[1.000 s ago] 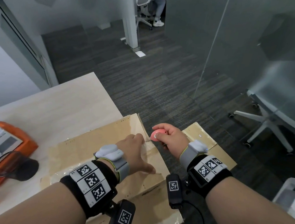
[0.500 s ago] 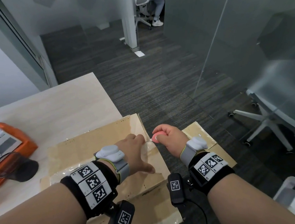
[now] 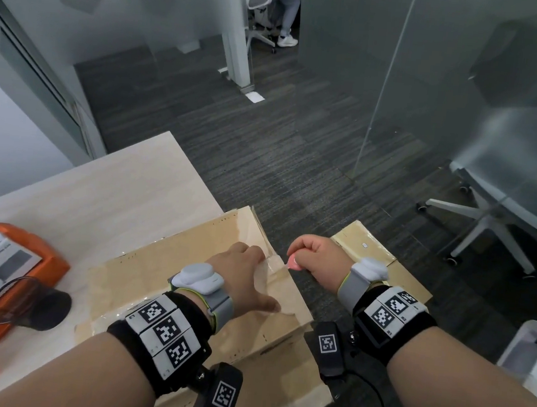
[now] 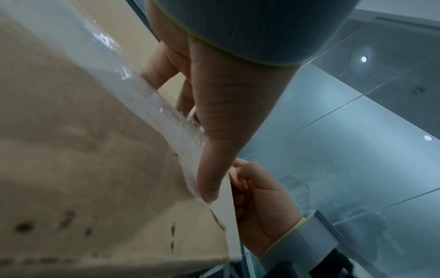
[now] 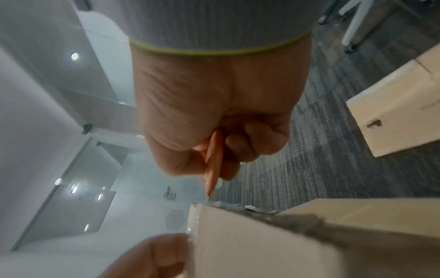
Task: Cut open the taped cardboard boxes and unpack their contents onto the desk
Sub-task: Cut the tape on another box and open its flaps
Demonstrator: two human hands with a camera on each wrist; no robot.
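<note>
A taped cardboard box [image 3: 157, 268] lies on the desk [image 3: 99, 195], with clear tape shining along its right edge [image 4: 166, 112]. My left hand [image 3: 241, 272] rests flat on the box top near that edge, and the thumb [image 4: 209, 169] presses the taped corner. My right hand [image 3: 317, 256] grips a small pink cutter [image 3: 293, 264] in a fist. The cutter tip [image 5: 209, 193] meets the top edge of the box [image 5: 285, 235]. A second taped box [image 3: 367, 244] sits lower, behind my right hand.
An orange package [image 3: 12, 262] and a dark mesh object [image 3: 31, 302] lie on the desk at the left. A white office chair [image 3: 493, 216] stands on the carpet at the right, behind a glass partition. A white bin [image 3: 533, 350] is at the far right.
My right hand has drawn the cutter a little nearer to me along the box's right edge. The left hand has stayed on the box top.
</note>
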